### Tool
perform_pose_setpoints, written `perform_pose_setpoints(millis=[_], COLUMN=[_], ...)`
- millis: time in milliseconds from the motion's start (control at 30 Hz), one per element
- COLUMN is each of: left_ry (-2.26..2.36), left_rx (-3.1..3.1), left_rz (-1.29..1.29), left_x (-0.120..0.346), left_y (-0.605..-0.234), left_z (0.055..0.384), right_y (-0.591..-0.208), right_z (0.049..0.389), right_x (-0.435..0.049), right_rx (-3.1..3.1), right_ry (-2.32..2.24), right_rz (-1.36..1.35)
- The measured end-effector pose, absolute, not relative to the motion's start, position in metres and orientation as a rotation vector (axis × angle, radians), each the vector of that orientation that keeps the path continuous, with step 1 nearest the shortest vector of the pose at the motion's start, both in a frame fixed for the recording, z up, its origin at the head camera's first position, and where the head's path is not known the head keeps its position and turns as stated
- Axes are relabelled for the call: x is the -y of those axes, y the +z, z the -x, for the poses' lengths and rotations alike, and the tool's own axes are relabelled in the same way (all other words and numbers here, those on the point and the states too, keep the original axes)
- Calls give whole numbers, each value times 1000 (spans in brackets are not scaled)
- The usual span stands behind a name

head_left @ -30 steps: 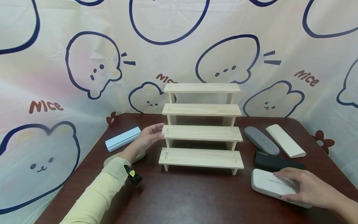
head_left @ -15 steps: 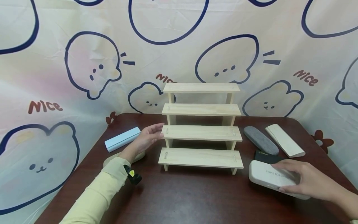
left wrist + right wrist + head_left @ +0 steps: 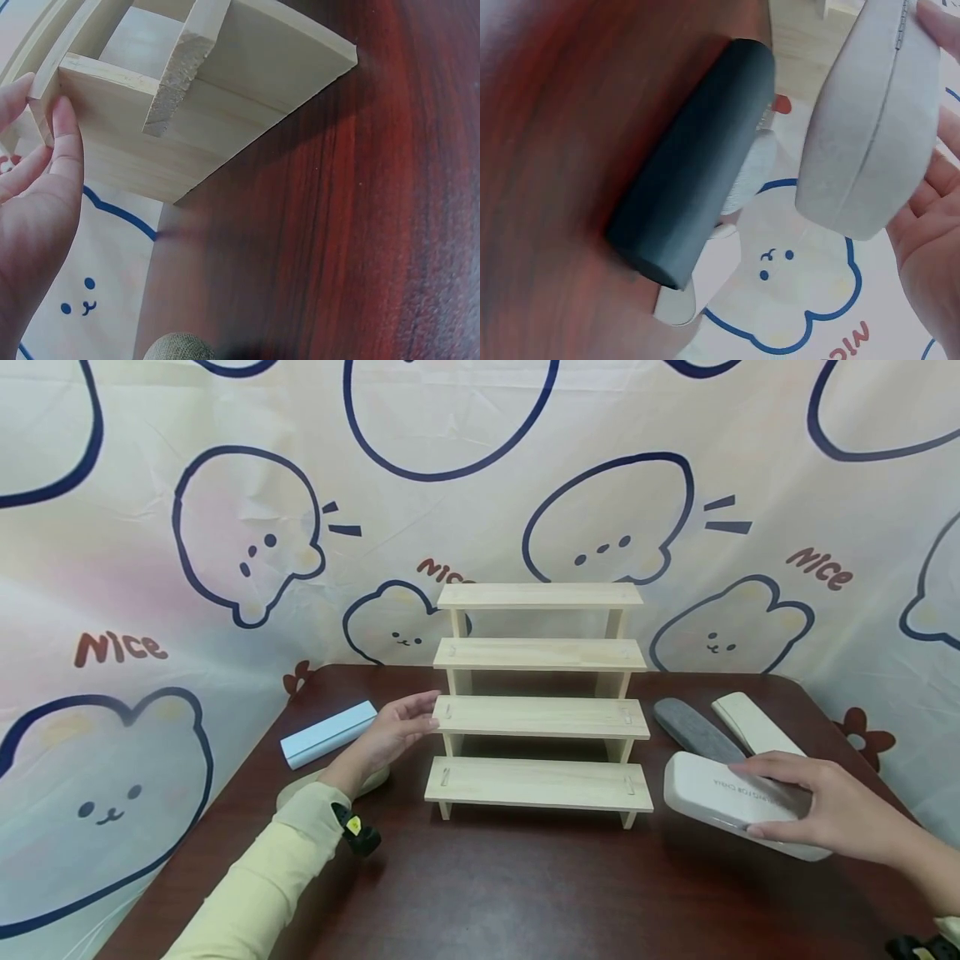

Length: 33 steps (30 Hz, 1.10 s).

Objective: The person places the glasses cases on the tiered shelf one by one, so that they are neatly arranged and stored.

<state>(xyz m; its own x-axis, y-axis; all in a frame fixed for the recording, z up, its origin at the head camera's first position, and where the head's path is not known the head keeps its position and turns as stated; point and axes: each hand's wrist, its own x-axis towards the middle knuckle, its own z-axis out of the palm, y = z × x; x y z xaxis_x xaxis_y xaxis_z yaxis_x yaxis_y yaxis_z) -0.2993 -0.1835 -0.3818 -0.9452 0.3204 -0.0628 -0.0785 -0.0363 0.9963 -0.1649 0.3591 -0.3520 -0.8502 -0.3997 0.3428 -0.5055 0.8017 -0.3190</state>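
Observation:
A pale wooden tiered display stand (image 3: 543,717) stands mid-table. My left hand (image 3: 393,727) is at its left side, thumb and fingers pinching the end of one step board (image 3: 46,101) in the left wrist view. My right hand (image 3: 832,806) grips a white hard glasses case (image 3: 731,797) with lettering on its lid, thumb on the near side and fingers on the far side. The case is raised above the table. In the right wrist view its hinged seam shows, and a black glasses case (image 3: 694,161) lies beneath; the head view hides that one behind the white case.
A grey glasses case (image 3: 697,728) and a cream one (image 3: 757,722) lie right of the stand. On the left lie a light blue case (image 3: 328,735) and a beige case (image 3: 375,781), partly hidden by my forearm. A printed curtain (image 3: 480,527) hangs behind the table.
My right hand has lifted the white glasses case off the table, up and slightly away from me, so it now covers the black case. The left hand has stayed at the stand.

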Motion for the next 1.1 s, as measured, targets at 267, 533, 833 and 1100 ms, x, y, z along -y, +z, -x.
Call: perform_pose_setpoints(millis=[267,533,833,1100], left_ry=[2066,2063,2073,2078], left_rx=[-1975,-1970,-1962,-1962], left_rz=[-253,-275,-266,-255], left_x=[183,183,183,183], left_y=[-381,-381,-381,-382], left_z=[298,297,298,298], right_y=[-342,-333,-318,-299], right_z=[174,182,195,207], right_x=[-355,-347,-338,-328], right_rx=[2751,2697,2691,2678], right_ry=[625,672,701,740], right_rz=[-654,-748,-769,-831])
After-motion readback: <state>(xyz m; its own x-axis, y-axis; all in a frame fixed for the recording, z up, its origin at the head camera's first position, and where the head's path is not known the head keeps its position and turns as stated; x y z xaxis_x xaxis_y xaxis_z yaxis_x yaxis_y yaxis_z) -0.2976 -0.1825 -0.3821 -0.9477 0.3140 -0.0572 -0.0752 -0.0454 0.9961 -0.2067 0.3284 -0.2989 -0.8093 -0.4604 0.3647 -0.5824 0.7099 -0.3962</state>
